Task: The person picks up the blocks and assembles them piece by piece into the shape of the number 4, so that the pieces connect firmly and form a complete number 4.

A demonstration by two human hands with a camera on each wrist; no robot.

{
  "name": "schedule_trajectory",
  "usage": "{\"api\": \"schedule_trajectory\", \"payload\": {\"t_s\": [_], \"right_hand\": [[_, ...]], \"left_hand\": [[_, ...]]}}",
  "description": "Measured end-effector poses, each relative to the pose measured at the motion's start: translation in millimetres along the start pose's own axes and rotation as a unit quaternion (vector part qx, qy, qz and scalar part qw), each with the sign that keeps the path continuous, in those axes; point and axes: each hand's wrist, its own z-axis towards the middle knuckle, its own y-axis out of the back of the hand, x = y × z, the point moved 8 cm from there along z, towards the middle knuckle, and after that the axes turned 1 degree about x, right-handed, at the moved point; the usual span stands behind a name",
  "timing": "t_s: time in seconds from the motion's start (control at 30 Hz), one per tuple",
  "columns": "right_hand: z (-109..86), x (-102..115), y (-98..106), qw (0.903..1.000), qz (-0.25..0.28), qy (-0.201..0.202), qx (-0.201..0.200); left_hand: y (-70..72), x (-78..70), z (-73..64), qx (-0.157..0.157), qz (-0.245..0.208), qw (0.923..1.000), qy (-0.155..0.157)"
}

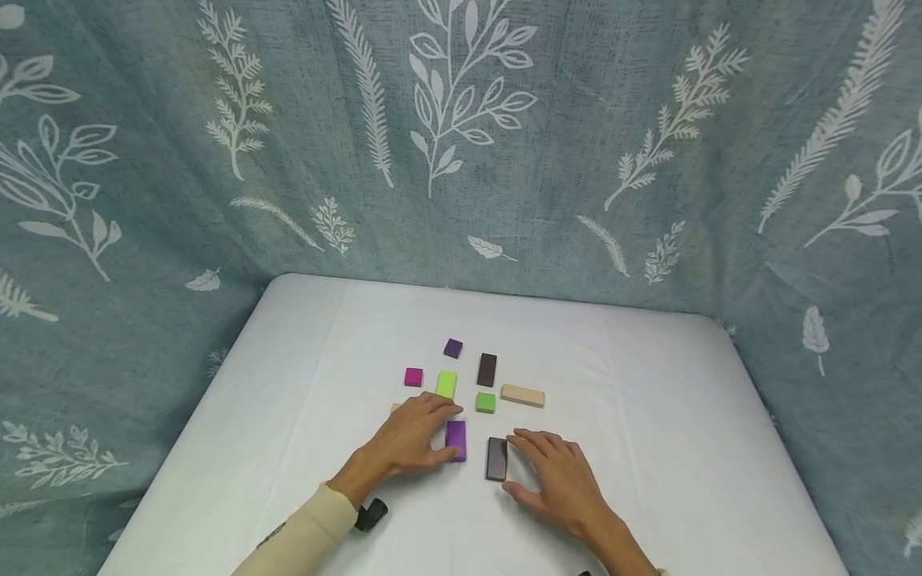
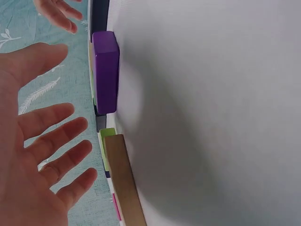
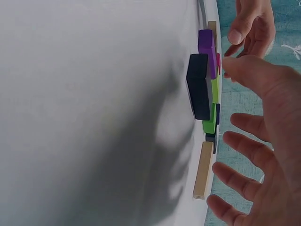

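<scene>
My left hand (image 1: 416, 432) hovers over the table with fingers spread, nearest a purple block (image 1: 456, 441); in the left wrist view its fingers stand apart from every block. Under that hand a wooden block (image 2: 124, 181) is mostly hidden in the head view. The right hand (image 1: 558, 480), fingers loosely spread and holding nothing, is just right of a dark grey block (image 1: 496, 459). A lime block (image 1: 446, 384) lies beyond the left fingertips. Between the hands and farther back are a green block (image 1: 486, 402) and a tan wooden block (image 1: 523, 395).
Farther back lie a magenta block (image 1: 414, 377), a dark purple block (image 1: 453, 348) and a dark brown block (image 1: 487, 370). A black object (image 1: 370, 514) is at the left wrist. The white-covered table (image 1: 648, 384) meets a teal leaf-patterned curtain (image 1: 547, 160) behind and at the sides.
</scene>
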Motion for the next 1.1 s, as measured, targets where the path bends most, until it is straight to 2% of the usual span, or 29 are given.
{"api": "schedule_trajectory", "payload": {"t_s": [0.17, 0.57, 1.1], "right_hand": [[-1.3, 0.8, -1.6, 1.0, 0.0, 0.001, 0.002], [-6.7, 7.2, -4.2, 0.9994, 0.011, 0.026, -0.022], [-9.0, 8.5, -15.9, 0.9998, -0.005, 0.012, 0.012]], "left_hand": [[-3.2, -0.6, -1.3, -0.001, 0.001, 1.0, -0.005], [-7.1, 1.0, -4.9, -0.009, -0.001, 1.0, -0.001], [-8.4, 1.8, -4.5, -0.005, 0.01, 0.9999, -0.01]]}}
